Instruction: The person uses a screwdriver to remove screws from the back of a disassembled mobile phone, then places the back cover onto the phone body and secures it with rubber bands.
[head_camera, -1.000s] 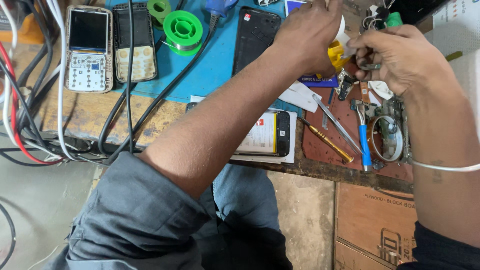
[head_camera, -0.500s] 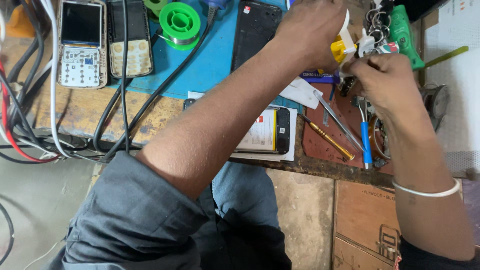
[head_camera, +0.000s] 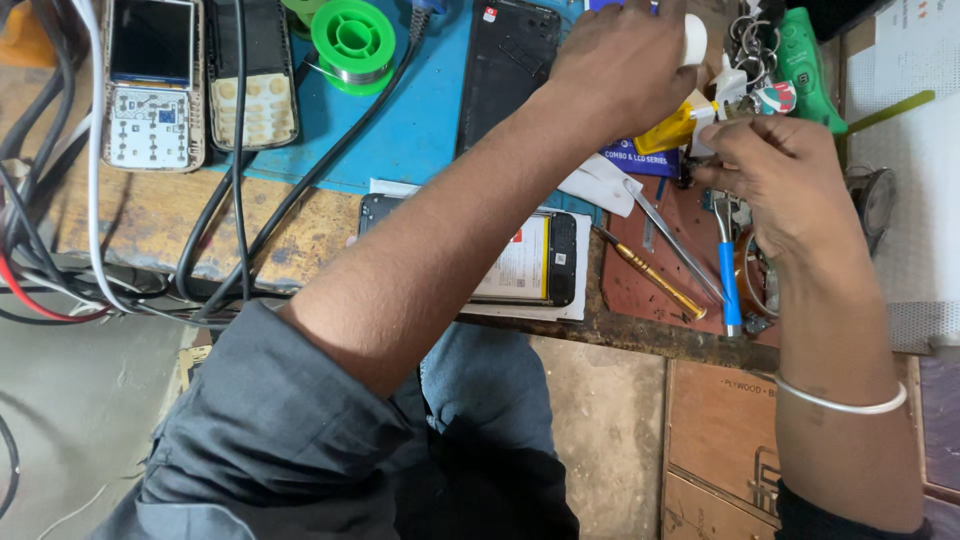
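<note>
While the left hand is closed around a small yellow and white bottle at the far edge of the bench, the right hand is held just beside it, its fingertips pinched together at the bottle's tip. Nearby, 2 screwdrivers lie on a red mat, and an opened phone lies under the left forearm.

**Head camera looking steeply down over a cluttered repair bench**

A single head-worn camera is looking almost straight down from above the person's lap, facing the bench's far edge at the top of the frame. It is sitting close: the left hand and right hand are filling the upper right, the workbench is running across the upper half, and the floor is showing below.
</note>
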